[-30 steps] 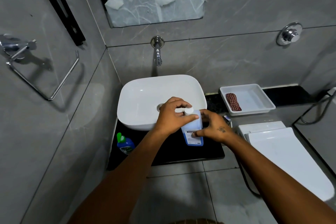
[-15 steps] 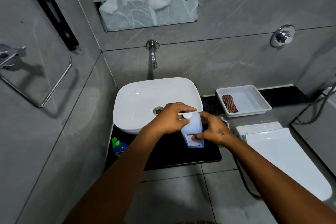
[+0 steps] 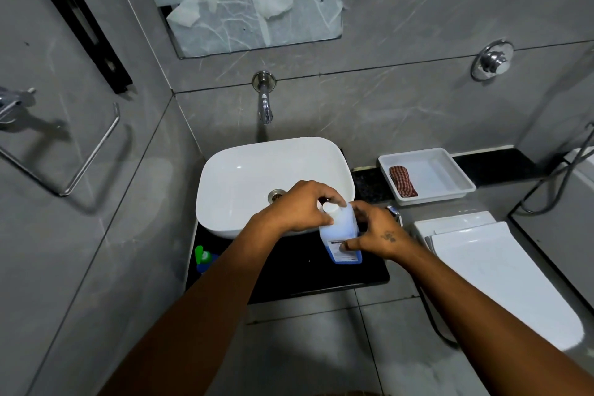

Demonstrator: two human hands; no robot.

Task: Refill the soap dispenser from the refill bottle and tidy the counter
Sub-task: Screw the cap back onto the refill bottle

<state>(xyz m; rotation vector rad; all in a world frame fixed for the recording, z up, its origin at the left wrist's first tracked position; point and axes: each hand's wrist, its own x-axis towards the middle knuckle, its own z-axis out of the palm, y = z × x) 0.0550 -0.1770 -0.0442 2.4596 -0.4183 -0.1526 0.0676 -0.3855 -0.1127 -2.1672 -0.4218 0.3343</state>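
A translucent refill bottle (image 3: 341, 228) with a white cap (image 3: 330, 208) and some blue liquid at its bottom stands on the black counter (image 3: 299, 270) in front of the white basin (image 3: 244, 177). My left hand (image 3: 300, 207) curls around its neck with the fingers at the cap. The bottle's right side and lower label are held by my right hand (image 3: 377, 231). A soap dispenser (image 3: 203, 259) with a green top and blue body stands at the counter's left end, partly hidden by my left forearm.
A wall tap (image 3: 265, 103) juts over the basin. A white tray (image 3: 446, 180) holding a folded checked cloth (image 3: 402, 181) sits on the ledge to the right. A closed white toilet lid (image 3: 501, 276) is at lower right. A towel ring (image 3: 64, 151) hangs on the left wall.
The view has shifted slightly, so the basin and counter sit lower in the frame. My left fingers have shifted around the cap. The bottle stays on the counter.
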